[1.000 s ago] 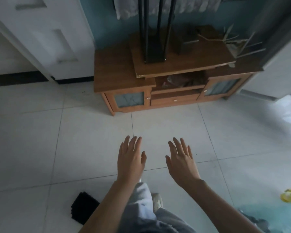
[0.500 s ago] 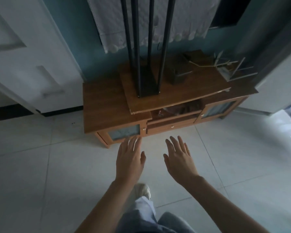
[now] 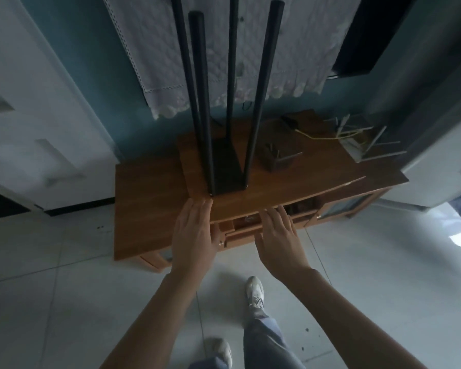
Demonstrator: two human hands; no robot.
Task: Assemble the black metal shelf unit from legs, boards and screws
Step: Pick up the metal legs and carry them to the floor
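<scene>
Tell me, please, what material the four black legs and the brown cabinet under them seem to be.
The black legs: probably metal tubes with a matte dark coating; they look thin, straight and uniform. The brown cabinet: wood or a wood-look laminate, since grain lines run along its smooth, low-sheen top; the picture cannot settle which.

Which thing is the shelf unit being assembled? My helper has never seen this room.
Find the low wooden cabinet against the teal wall. On its raised middle top stands the shelf unit: a black board with four tall black legs pointing up. Everything beside it is low clutter.
</scene>
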